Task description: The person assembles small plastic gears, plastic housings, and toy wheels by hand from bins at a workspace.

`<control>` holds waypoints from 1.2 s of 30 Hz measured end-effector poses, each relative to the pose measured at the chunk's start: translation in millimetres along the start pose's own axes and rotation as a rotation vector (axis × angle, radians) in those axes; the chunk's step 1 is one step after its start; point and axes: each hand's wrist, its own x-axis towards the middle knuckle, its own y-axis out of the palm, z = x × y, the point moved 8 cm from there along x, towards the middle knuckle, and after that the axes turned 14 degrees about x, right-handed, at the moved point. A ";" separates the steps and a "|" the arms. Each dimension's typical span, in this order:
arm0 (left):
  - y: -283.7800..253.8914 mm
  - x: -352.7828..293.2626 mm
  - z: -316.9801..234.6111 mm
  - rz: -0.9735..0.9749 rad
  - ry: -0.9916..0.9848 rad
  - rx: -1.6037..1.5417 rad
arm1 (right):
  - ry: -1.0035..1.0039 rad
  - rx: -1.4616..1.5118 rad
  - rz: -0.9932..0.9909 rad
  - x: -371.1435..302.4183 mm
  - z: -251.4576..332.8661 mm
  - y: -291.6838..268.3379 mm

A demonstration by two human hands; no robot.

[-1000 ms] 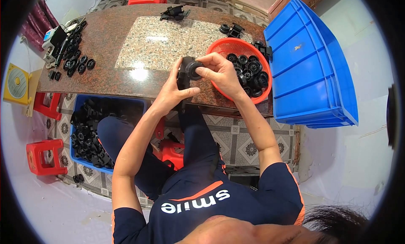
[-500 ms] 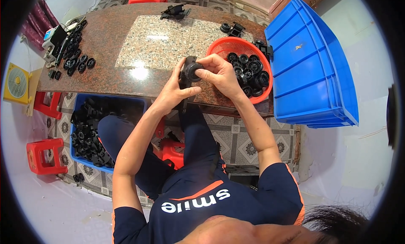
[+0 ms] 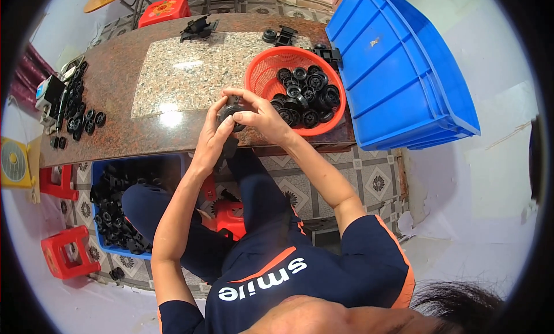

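Note:
Over the table's near edge, both hands close round a black plastic assembly. My left hand point(image 3: 209, 139) grips its black bracket point(image 3: 229, 148), whose lower end hangs below the fingers. A round black wheel point(image 3: 229, 111) sits against the bracket at the top. My right hand point(image 3: 261, 119) holds this wheel, fingers curled over its far side and thumb pressing its face beside my left thumb. Fingers hide much of the parts, so I cannot tell how far the wheel is seated. Just right of my hands stands a red plastic basket point(image 3: 251, 74) with several loose black wheels point(image 3: 309, 93).
A large blue crate point(image 3: 398, 74) stands on its side at the right. Black assemblies point(image 3: 196, 28) lie at the table's far edge, and loose wheels point(image 3: 89, 126) at its left. Below, a blue bin point(image 3: 123, 252) holds many black parts. Red stools point(image 3: 70, 253) stand on the floor.
The view has shifted, moving the table and basket left in the picture. My right fingers have wrapped over the wheel's far side, and my left thumb has come up to it.

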 end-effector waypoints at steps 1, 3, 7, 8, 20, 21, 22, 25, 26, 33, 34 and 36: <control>2.9 -0.9 -1.9 0.008 0.002 0.000 | 0.016 0.029 0.015 -2.6 -0.8 0.4; 6.7 -2.3 -9.2 0.028 0.011 -0.026 | 0.026 0.053 0.027 -6.8 3.3 2.5; 7.5 -2.0 -6.9 0.054 -0.026 -0.162 | 0.000 -0.006 -0.014 -12.9 9.6 12.4; 10.9 -2.5 -9.4 0.075 -0.029 -0.138 | -0.025 0.044 -0.023 -16.0 10.3 8.8; 7.6 7.2 -8.0 -0.049 -0.119 -0.210 | -0.024 -0.349 -0.040 29.9 21.9 -65.1; -2.9 9.8 -5.7 -0.100 -0.122 -0.261 | -0.213 -0.880 -0.174 40.4 50.7 -84.1; -14.6 9.3 0.9 -0.155 -0.157 -0.308 | -0.029 -1.363 -0.322 49.6 54.6 -103.5; -34.3 14.0 23.2 -0.196 -0.276 -0.437 | -0.044 -1.822 -0.352 60.7 30.8 -164.9; -39.0 12.7 25.5 -0.206 -0.284 -0.458 | 0.072 -1.838 -0.313 63.0 20.4 -172.1; -37.3 0.3 19.7 -0.228 -0.295 -0.457 | 0.146 -1.881 -0.216 63.5 -12.8 -178.7; -39.6 0.7 23.3 -0.242 -0.309 -0.457 | 0.139 -1.848 -0.243 66.4 -15.7 -178.4; -53.6 2.9 24.2 -0.308 -0.240 -0.407 | 0.141 -1.737 -0.273 68.8 -14.7 -169.5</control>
